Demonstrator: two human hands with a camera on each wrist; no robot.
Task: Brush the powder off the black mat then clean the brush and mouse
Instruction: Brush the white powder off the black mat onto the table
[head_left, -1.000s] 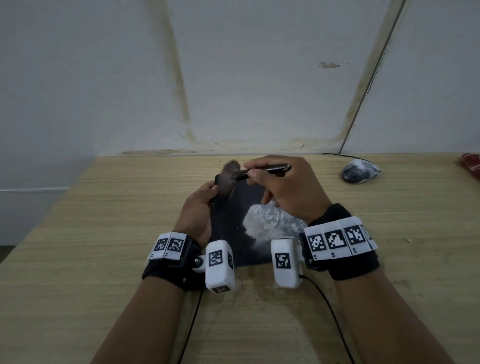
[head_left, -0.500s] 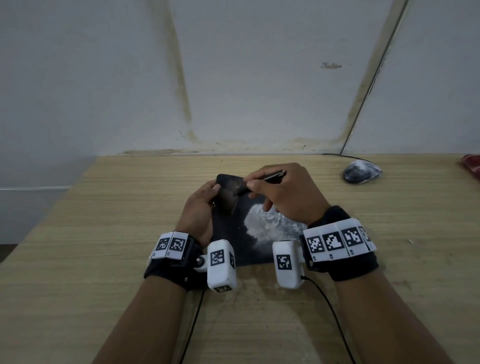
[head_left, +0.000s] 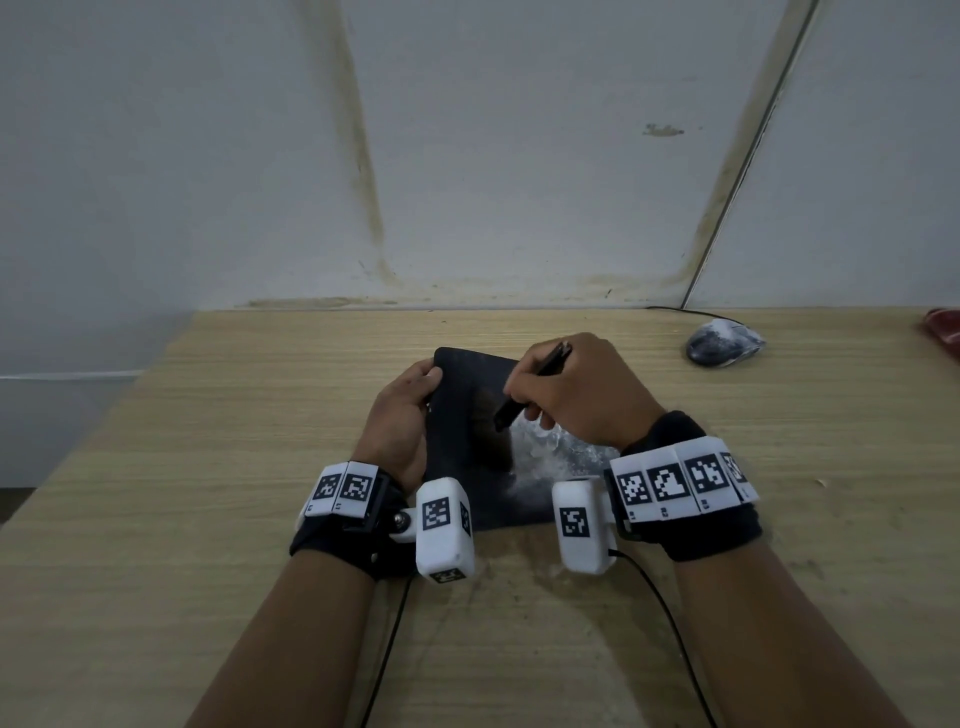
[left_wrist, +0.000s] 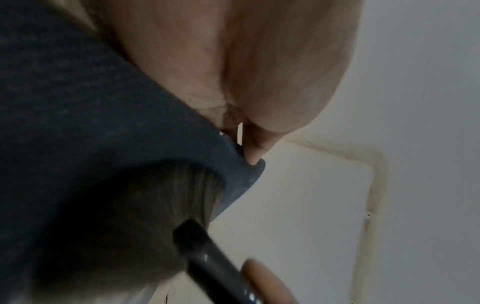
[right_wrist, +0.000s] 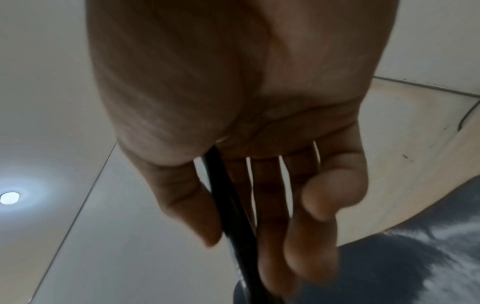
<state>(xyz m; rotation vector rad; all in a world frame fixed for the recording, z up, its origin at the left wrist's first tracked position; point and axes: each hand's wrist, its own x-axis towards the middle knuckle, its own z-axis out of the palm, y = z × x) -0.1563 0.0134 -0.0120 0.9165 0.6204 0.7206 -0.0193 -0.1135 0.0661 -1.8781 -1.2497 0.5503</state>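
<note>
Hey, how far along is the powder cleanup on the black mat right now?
Done: the mat's left strip looks swept dark. In hand: the right hand holds the brush, its bristles on the mat, while the left hand grips the mat's left edge. Left: the white powder heaped under the right hand, plus the mouse, which is dusted white, and the brush itself.

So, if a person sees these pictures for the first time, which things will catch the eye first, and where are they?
First comes the heap of white powder on the black mat at the middle of the wooden table. The right hand holds a black brush with its bristles on the mat, while the left hand grips the mat's left edge. Far right, near the wall, lies a powder-dusted mouse.
</note>
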